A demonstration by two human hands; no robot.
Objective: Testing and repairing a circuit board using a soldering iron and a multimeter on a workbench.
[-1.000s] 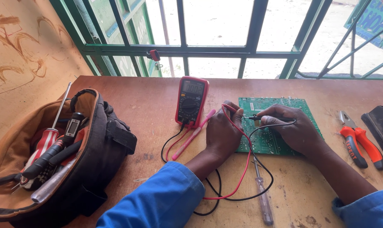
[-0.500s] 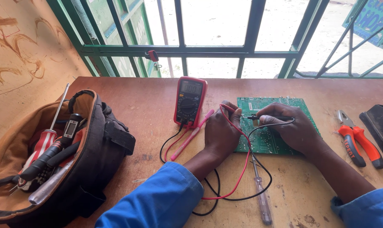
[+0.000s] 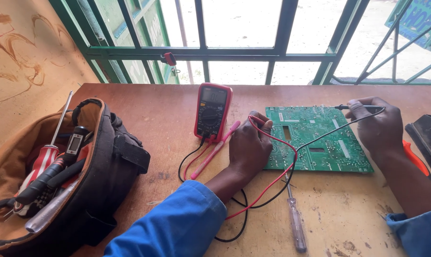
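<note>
- Centrally, green board (image 3: 315, 140) lies flat on wooden table (image 3: 168, 109), between the two hands.
- Left hand (image 3: 249, 147) rests at the board's left edge, fingers curled around the red lead (image 3: 277, 143); the probe tip itself is hidden under the fingers.
- Right hand (image 3: 375, 126) sits at the board's upper right corner, pinching the black probe (image 3: 353, 107), tip pointing left over the board's top edge.
- Black lead (image 3: 320, 138) crosses the board diagonally; both leads loop off its lower left corner toward the blue sleeve (image 3: 177, 228).
- Red meter (image 3: 212, 112) lies just left of the board, dial up; a pink probe (image 3: 215, 150) lies slanted below it.
- Screwdriver (image 3: 295, 221) with clear handle lies below the board, near the lead loops.
- Open tool bag (image 3: 82, 181) at far left, full of screwdrivers and tools.
- Orange-handled pliers (image 3: 413, 157) mostly hidden behind the right wrist; a black object (image 3: 429, 140) at the right edge.
- Green window grille (image 3: 282, 52) behind the table.
</note>
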